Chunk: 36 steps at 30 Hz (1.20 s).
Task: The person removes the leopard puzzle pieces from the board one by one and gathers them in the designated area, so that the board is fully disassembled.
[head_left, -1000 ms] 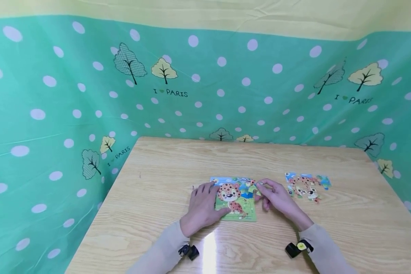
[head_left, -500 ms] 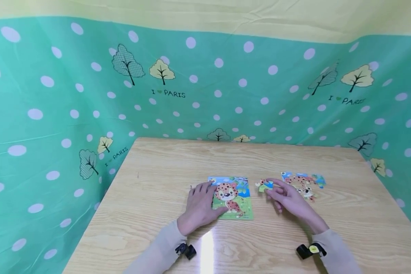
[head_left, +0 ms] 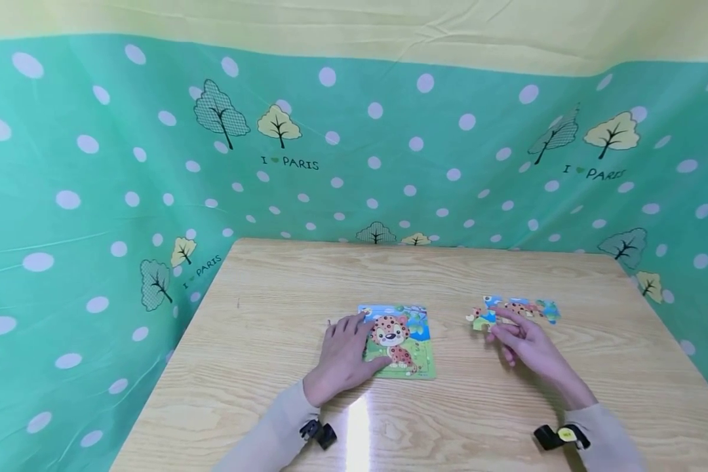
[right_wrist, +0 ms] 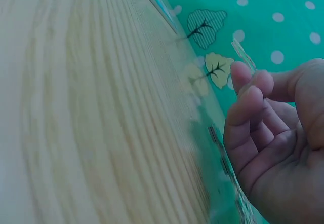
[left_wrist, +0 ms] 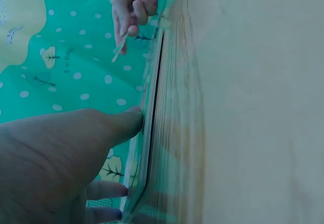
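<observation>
A square puzzle board with a spotted leopard cub picture lies flat at the middle of the table. My left hand rests over its left side, fingers spread; in the left wrist view the thumb touches the board's edge. My right hand pinches a small jigsaw piece between thumb and fingertips, raised above the table. From the right wrist view that jigsaw piece appears nearly edge-on. Just beyond the right hand lies a group of joined jigsaw pieces, partly hidden by the hand.
The light wooden table reaches back to a green dotted cloth that hangs behind it and at both sides. Bright glare shows on the tabletop in front of the board.
My right hand has moved right, away from the board's right edge, carrying the jigsaw piece to the joined pieces. My left hand has stayed on the board.
</observation>
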Available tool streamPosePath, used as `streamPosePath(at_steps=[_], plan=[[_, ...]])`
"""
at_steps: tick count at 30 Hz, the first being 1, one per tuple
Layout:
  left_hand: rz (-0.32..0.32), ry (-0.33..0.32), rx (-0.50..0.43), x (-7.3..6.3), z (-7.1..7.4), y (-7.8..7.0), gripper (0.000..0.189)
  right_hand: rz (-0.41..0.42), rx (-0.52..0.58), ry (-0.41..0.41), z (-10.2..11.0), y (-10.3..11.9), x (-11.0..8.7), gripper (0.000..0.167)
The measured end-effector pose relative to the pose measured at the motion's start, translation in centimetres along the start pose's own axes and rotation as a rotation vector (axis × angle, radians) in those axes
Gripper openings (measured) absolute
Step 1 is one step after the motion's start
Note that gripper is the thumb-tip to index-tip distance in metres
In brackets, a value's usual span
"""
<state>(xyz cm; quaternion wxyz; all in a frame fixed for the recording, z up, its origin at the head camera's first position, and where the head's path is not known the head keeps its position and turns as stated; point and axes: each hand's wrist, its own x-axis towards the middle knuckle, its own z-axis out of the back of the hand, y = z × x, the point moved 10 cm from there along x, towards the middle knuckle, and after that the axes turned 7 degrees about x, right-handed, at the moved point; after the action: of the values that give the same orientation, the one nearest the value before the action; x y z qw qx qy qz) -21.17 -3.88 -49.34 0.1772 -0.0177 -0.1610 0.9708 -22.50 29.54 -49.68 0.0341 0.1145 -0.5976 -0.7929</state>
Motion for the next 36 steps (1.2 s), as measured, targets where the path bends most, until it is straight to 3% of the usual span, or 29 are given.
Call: streamPosePath(at_steps=[4, 9, 16, 22, 30, 33, 36], plan=[[-0.032, 0.009, -0.021, -0.3, 0.1, 0.1, 0.079, 0.032, -0.012, -0.033, 1.1, -0.1, -0.2, 0.059], [-0.093, 0.077, -0.041, -1.1, -0.1, 0.6, 0.078, 0.053, -0.011, -0.057, 2.1, -0.3, -0.5, 0.059], [-0.151, 0.124, -0.09, -1.7, -0.2, 1.7, 0.079, -0.022, -0.021, -0.114, 3.5, -1.1, -0.9, 0.064], [-0.171, 0.142, -0.102, -1.8, -0.1, 1.6, 0.08, -0.046, -0.027, -0.153, 5.9, -2.0, -1.7, 0.068], [-0.164, 0.145, -0.104, -1.6, -0.2, 1.7, 0.079, -0.091, 0.043, -0.215, 9.1, -3.5, -2.9, 0.069], [-0.159, 0.152, -0.111, -1.7, -0.2, 1.7, 0.079, -0.144, 0.047, -0.259, 10.1, -4.4, -3.3, 0.063], [-0.155, 0.157, -0.117, -1.8, -0.2, 1.7, 0.079, -0.186, 0.128, -0.287, 10.9, -5.2, -3.7, 0.042]])
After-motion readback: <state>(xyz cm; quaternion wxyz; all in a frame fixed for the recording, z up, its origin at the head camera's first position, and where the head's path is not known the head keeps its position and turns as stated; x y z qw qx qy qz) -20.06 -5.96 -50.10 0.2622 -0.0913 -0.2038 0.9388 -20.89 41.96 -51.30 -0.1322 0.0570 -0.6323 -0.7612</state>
